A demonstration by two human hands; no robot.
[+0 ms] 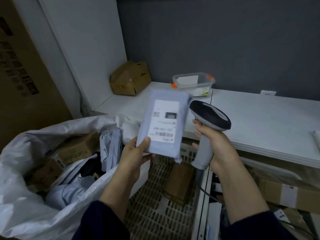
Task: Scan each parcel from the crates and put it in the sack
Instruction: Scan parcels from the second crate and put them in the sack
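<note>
Our dark sleeves [102,222] sit at the bottom edge, bare forearms reaching up from them. We hold the parcel [164,123] in our left hand [133,153], which grips its lower left corner with the thumb pressed on the front and the fingers curled behind. It is a pale blue-grey mailer held up above the crate [155,213], slightly tilted, with its white label [165,118] facing us. Our right hand [213,142] is wrapped round the grey handle of the scanner [210,116], whose dark-topped head sits just beside the parcel's right edge; we cannot tell whether they touch. A cable [204,189] hangs from the handle's foot. Below both hands the white slotted crate holds a brown package [180,182]. To our left the white sack [26,213] stands open, with cardboard boxes [76,149] and grey mailers inside. Beyond the hands runs a white surface [259,122], bearing a clear tub [194,82] with orange clips and, in the back corner, a crumpled cardboard carton [129,78].
</note>
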